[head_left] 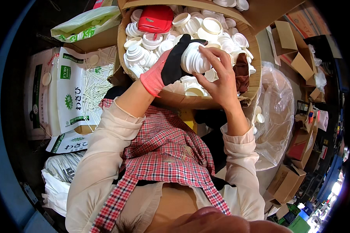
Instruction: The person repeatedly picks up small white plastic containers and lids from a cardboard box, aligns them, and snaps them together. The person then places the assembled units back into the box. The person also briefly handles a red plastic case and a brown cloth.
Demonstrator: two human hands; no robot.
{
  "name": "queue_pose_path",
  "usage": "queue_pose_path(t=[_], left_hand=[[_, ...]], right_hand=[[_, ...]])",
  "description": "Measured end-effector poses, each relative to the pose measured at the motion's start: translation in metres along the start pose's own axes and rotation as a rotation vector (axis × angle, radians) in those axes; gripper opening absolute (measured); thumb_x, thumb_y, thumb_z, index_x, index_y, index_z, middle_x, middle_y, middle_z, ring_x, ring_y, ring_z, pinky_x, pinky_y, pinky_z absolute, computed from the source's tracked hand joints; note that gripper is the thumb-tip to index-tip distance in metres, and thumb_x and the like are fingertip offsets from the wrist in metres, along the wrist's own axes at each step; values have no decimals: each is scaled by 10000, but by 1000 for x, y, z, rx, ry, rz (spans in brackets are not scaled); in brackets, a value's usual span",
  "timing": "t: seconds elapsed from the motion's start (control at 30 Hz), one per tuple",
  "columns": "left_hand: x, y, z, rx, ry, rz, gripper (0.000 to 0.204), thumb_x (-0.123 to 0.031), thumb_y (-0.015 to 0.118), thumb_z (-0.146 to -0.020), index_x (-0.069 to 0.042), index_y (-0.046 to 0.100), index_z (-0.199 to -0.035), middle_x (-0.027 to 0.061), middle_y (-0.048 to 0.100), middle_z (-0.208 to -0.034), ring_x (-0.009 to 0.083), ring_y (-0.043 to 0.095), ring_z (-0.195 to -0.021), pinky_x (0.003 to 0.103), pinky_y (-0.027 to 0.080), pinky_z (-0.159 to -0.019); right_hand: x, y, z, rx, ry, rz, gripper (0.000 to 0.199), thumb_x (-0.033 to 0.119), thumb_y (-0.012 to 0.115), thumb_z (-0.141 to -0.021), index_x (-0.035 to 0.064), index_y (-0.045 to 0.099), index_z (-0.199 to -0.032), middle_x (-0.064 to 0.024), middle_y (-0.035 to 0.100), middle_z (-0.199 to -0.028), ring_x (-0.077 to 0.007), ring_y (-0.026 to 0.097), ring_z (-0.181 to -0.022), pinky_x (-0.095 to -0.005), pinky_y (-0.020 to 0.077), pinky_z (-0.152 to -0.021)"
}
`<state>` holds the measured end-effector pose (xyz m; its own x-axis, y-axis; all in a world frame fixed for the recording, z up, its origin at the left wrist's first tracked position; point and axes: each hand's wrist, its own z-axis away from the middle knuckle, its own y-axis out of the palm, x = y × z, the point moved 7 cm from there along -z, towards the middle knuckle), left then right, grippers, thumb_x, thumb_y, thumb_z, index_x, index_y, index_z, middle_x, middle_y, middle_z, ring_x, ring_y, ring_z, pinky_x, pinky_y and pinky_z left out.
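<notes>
A stack of round white plastic lids [195, 59] is held above a big cardboard box [122, 42] full of similar white lids [212, 26]. My left hand [174, 64], in a pink glove with black fingers, wraps round the stack from the left. On the other side my bare right hand [223, 79] has its thumb and fingertips on the stack's right edge. Its remaining fingers are slightly curled. A red zipped pouch [155, 18] lies on the lids at the back of the box. Brown crumpled material [242, 73] hangs at the box's right inner side.
To the left stands a box lined with a white printed bag [70, 93], holding many thin white sticks [97, 85]. A clear plastic bag [276, 112] with a few lids is on the right. Open cardboard boxes [286, 182] line the right side. A green-printed bag [89, 25] lies back left.
</notes>
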<state>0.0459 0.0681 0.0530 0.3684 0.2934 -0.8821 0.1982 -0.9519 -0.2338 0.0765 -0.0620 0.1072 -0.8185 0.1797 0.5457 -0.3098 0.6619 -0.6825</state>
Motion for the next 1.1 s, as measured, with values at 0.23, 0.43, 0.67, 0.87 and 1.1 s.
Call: queue_pose_path(t=[0.23,0.43,0.67,0.87,1.1], left_hand=[[17,9,3,14,-213,706,643,-88,782,-742,-36,448,-1289,114,596,-1202,215,605,-1068,323,498,-893],[4,8,3,-32,-321,538,472,-270,597,-907,-26,484,-1295,101,610,-1144,156,609,-997,280,517,-823],[-1,15,-1,66,-344,690,596,-176,694,-848,-48,449,-1376,37,578,-1202,104,564,-1038,250,467,-895],[0,41,-4,15,-233,461,621,-80,661,-850,-41,396,-1409,51,503,-1316,122,510,-1135,268,434,-959],[16,47,8,-226,-209,17,517,-111,630,-857,0,412,-1313,202,549,-1209,317,547,-1120,364,419,-963]], right_hand=[[1,2,-1,5,6,-4,635,27,773,-660,91,593,-1265,-129,541,-1161,-285,548,-1086,-370,470,-910],[1,2,-1,0,14,2,629,26,773,-659,91,596,-1259,-128,543,-1142,-286,546,-1071,-361,471,-901],[-9,-6,-1,-85,116,-281,702,129,822,-639,90,554,-1287,-128,421,-1300,-277,449,-1184,-393,416,-939],[-89,35,18,-358,793,-892,697,593,389,-958,-59,626,-1034,-91,651,-903,-157,613,-815,-274,478,-754],[-119,30,17,-354,753,-532,682,585,378,-966,-46,636,-961,-68,639,-848,-142,574,-750,-262,456,-749]])
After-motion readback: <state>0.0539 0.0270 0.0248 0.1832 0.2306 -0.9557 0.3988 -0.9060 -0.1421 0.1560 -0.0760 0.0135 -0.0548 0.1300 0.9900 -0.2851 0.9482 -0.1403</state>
